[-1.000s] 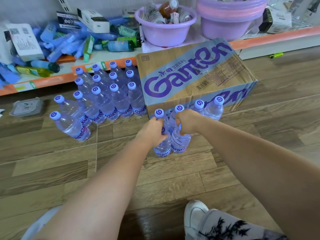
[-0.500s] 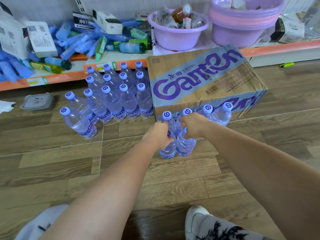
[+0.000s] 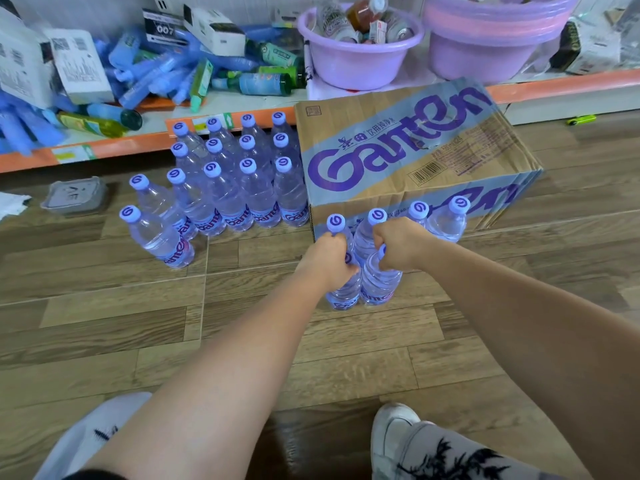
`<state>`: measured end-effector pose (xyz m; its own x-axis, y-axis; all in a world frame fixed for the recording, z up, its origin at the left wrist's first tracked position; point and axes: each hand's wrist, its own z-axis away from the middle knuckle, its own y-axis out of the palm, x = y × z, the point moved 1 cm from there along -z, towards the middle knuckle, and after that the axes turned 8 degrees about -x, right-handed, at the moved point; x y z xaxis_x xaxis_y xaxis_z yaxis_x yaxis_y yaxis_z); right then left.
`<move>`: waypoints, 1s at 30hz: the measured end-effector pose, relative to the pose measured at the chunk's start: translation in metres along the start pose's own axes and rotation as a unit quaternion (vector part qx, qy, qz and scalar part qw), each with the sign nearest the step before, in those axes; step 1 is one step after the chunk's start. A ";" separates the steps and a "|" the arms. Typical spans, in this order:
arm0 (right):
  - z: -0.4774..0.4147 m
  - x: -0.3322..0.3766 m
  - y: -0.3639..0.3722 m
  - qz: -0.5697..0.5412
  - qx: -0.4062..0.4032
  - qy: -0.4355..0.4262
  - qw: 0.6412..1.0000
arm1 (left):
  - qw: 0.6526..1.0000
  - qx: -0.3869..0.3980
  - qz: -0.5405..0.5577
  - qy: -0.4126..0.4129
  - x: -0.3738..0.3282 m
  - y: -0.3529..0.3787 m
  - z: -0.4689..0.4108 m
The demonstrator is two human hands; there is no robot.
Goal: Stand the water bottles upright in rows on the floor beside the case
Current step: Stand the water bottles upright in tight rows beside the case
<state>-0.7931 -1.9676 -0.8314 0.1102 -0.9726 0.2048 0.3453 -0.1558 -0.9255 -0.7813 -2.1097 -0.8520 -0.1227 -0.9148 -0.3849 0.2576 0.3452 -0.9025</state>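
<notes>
A cardboard Ganten case (image 3: 408, 157) lies on the wooden floor. To its left stand several clear water bottles with purple caps in rows (image 3: 239, 188), two more at the front left (image 3: 156, 233). In front of the case stand several more bottles (image 3: 446, 220). My left hand (image 3: 329, 261) grips the neck of one upright bottle (image 3: 343, 292). My right hand (image 3: 401, 244) grips the neck of the bottle beside it (image 3: 379, 285). Both bottles rest close together on the floor; their caps are hidden by my fingers.
A low orange-edged shelf (image 3: 104, 150) behind holds boxes, blue tubes and two purple basins (image 3: 360, 60). A grey lidded container (image 3: 74, 195) sits on the floor at left. A green lighter (image 3: 581, 119) lies at right. My white shoes (image 3: 394, 424) are below.
Both hands stay on the same two bottles in front of the case. The view has shifted slightly; the bottles have barely moved.
</notes>
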 end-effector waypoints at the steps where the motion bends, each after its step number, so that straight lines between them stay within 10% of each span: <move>1: 0.000 0.000 -0.001 0.002 0.000 0.001 1.000 | 1.000 -0.001 0.000 0.001 0.000 0.000 0.000; 6: 0.003 0.007 -0.007 0.094 0.009 -0.024 0.995 | 0.998 0.057 0.005 0.005 0.005 -0.004 -0.002; 13: -0.011 0.048 -0.019 0.099 -0.201 -0.108 0.969 | 0.999 0.030 0.036 -0.006 0.049 -0.043 0.000; 30: -0.128 0.236 0.028 0.051 -0.026 -0.285 0.957 | 0.967 -0.125 -0.091 -0.203 0.276 -0.114 0.028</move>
<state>-0.8767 -2.2239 -0.8502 0.6359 -0.7338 0.2392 0.2599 -0.0883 -0.9616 -0.8177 -2.4080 -0.8499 0.2562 -0.9543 -0.1541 0.0205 0.1647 -0.9861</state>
